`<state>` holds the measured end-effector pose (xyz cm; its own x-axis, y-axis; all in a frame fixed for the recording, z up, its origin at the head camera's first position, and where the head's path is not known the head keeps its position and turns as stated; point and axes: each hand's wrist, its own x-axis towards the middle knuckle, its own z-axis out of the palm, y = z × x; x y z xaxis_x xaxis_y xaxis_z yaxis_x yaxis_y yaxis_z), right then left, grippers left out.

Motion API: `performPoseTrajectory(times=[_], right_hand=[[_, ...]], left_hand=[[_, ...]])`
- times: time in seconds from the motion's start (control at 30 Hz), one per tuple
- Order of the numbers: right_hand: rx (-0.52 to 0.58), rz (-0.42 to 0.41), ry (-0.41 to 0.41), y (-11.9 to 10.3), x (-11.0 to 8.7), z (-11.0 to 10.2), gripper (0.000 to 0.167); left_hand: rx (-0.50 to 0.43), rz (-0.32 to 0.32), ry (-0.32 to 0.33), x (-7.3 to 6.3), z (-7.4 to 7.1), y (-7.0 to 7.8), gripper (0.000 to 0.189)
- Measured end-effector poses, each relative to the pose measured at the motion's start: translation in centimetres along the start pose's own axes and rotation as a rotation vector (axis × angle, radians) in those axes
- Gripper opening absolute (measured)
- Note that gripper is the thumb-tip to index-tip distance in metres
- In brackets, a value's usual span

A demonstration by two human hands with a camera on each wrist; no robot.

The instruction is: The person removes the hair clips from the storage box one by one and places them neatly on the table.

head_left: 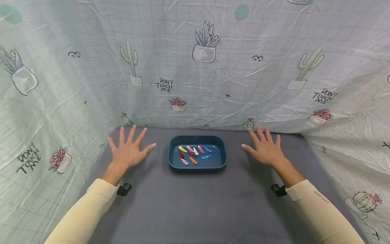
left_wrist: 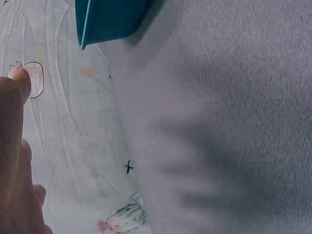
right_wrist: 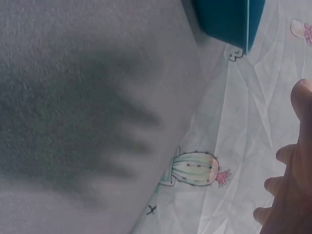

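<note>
A dark blue rectangular tray [head_left: 197,166] stands on the grey table between the two hands. Inside it lie several small snap hair clips: a yellow one [head_left: 182,149], an orange one [head_left: 193,160], a white one [head_left: 195,151], blue ones [head_left: 206,157], pink ones and red ones. To the left of the tray, my left hand [head_left: 128,152] is held with fingers spread and holds nothing. On the other side, my right hand [head_left: 265,149] has its fingers spread likewise, apart from the tray. In both wrist views, only a corner of the tray [left_wrist: 105,22] shows.
A grey cloth-like surface [head_left: 195,206] covers the table. Behind it and at both sides hangs a pale curtain [head_left: 195,91] printed with cacti and lettering. Each wrist carries a small black device [head_left: 124,189], and cast shadows fall under the hands.
</note>
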<state>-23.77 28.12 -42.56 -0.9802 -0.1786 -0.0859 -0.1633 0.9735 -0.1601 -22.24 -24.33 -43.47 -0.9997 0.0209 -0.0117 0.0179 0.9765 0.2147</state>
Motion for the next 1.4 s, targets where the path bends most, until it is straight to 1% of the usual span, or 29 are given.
performPoseTrajectory(times=[0.13, 0.33, 0.6, 0.87, 1.03, 1.23, 1.4], right_hand=[[0.006, -0.013, -0.002, -0.2, -0.1, 0.5, 0.092], [0.002, -0.024, 0.003, -0.5, -0.3, 1.0, 0.091], [-0.004, -0.041, 0.006, -1.3, -0.3, 1.6, 0.09], [-0.005, -0.053, 0.007, -1.9, -0.3, 2.3, 0.09], [0.004, -0.069, 0.021, -2.1, -0.4, 2.8, 0.089], [0.024, -0.082, 0.015, -2.2, -0.3, 3.2, 0.088], [0.021, -0.092, 0.021, -2.4, -0.2, 3.5, 0.087]], left_hand=[[0.005, -0.001, -0.01, 0.1, 0.5, 0.5, 0.095], [0.015, 0.006, -0.003, 0.2, 1.4, 0.9, 0.095], [0.023, 0.024, -0.01, -0.3, 2.4, 1.6, 0.092], [0.027, 0.031, -0.015, -0.3, 2.5, 2.2, 0.091], [0.029, 0.038, -0.005, -0.3, 2.6, 2.2, 0.091], [0.027, 0.044, 0.001, -0.2, 2.9, 2.1, 0.091], [0.028, 0.04, -0.009, -0.1, 3.0, 2.2, 0.091]])
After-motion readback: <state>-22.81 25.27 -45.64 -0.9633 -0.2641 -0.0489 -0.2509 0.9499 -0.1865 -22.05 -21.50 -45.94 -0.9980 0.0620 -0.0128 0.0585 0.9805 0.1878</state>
